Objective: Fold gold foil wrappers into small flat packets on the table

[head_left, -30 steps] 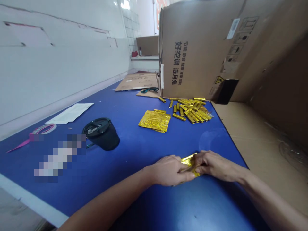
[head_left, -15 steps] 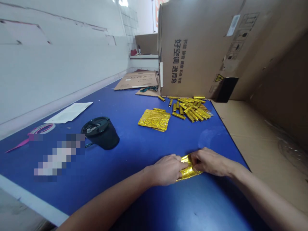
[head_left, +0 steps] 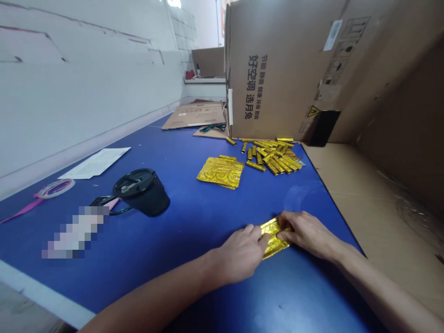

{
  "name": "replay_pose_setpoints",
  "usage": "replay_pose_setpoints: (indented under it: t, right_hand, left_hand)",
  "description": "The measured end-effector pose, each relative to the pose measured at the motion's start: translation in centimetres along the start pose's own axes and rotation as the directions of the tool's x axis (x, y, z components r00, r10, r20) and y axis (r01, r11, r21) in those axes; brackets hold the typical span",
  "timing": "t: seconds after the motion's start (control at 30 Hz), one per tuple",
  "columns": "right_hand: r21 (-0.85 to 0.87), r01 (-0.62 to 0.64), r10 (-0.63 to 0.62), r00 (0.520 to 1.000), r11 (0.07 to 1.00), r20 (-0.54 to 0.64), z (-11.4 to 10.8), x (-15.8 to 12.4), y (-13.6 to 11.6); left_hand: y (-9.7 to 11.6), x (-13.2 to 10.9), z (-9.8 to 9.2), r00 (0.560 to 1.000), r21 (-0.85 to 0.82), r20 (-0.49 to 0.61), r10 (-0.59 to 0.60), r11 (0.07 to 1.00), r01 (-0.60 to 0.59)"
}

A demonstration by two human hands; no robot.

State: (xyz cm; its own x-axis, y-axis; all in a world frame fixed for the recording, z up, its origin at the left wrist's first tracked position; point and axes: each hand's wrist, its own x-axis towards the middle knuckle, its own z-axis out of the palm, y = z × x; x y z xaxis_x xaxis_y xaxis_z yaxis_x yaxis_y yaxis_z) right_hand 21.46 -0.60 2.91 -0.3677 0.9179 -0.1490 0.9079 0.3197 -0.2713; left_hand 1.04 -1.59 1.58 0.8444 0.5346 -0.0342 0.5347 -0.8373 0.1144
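Note:
A sheet of gold foil paper [head_left: 273,241] lies on the blue table, its far edge raised or folded over. My left hand [head_left: 244,249] grips its left side, with the thumb and fingers closed on the paper. On the right side, my right hand [head_left: 301,231] pinches the sheet between thumb and fingers. Part of the paper is hidden under both hands. Beyond them sits a flat stack of gold foil sheets [head_left: 220,173]. Farther back and to the right is a pile of small rolled or folded gold pieces [head_left: 272,155].
A black lidded mug [head_left: 147,194] stands to the left. Near it lie a white paper [head_left: 97,163], a tape roll with pink ribbon [head_left: 57,187] and a blurred item. A large cardboard box [head_left: 277,69] walls the back right of the blue table [head_left: 180,249].
My left hand has shifted slightly down along the foil's left side. My right hand's fingers have opened out a little at the sheet's far right, and more of the foil shows.

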Motion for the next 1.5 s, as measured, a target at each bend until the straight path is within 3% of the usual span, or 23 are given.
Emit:
replay_pose_setpoints:
  t: [0.1,0.27,0.37,0.43,0.57,0.73,0.93,1.03,1.1,1.17,1.33,1.5]
  right_hand:
    - [-0.045,-0.014,0.010,0.997,0.999,-0.075,0.4,-0.2,0.6]
    - [-0.272,-0.037,-0.043,0.958,0.962,-0.282,1.6,-0.7,0.6]
    - [-0.324,-0.011,-0.105,0.935,0.946,-0.339,2.4,-0.9,0.6]
    - [-0.327,0.003,-0.122,0.931,0.945,-0.343,2.8,-0.9,1.1]
    - [-0.305,0.028,-0.133,0.934,0.952,-0.331,3.1,-0.3,2.6]
    - [-0.305,0.021,-0.131,0.929,0.952,-0.347,2.8,1.2,3.4]
    - [-0.227,-0.010,-0.094,0.892,0.974,-0.443,2.5,1.3,3.1]
    - [-0.145,0.109,-0.167,0.858,0.983,-0.485,2.3,-0.1,1.6]
    - [-0.083,0.257,-0.267,0.861,0.963,-0.434,2.6,-1.1,0.4]
    - [-0.015,0.333,-0.322,0.897,0.943,-0.302,3.2,-1.7,-0.6]
    - [0.052,0.288,-0.276,0.947,0.956,-0.163,4.5,-1.7,-0.6]
    - [0.050,0.299,-0.295,0.952,0.953,-0.079,4.0,-1.3,0.4]
  left_hand:
    - [0.7,-0.1,0.1,1.000,0.058,-0.027,-0.013,0.998,0.015]
    - [1.5,0.0,0.5,0.997,0.112,-0.053,-0.062,0.991,0.068]
    - [1.4,-0.2,0.7,0.990,0.112,-0.135,-0.038,0.992,0.053]
    - [1.1,-0.3,0.6,0.986,0.103,-0.168,0.010,0.995,0.008]
    - [0.7,-0.3,0.5,0.991,0.047,-0.110,0.079,0.996,-0.074]
    - [1.6,0.1,0.8,0.992,0.056,-0.130,0.006,0.998,0.001]
    - [2.0,0.4,1.2,0.986,0.102,-0.161,0.036,0.995,-0.020]
    - [2.0,0.4,1.2,0.985,0.109,-0.164,0.045,0.994,-0.027]
    - [2.0,0.4,1.3,0.984,0.111,-0.173,0.045,0.994,-0.026]
    - [2.1,0.5,1.5,0.983,0.112,-0.180,0.039,0.994,-0.019]
    - [1.9,0.3,1.7,0.982,0.102,-0.181,0.049,0.994,-0.031]
    - [1.7,-1.0,1.5,0.986,0.080,-0.150,0.079,0.994,-0.067]
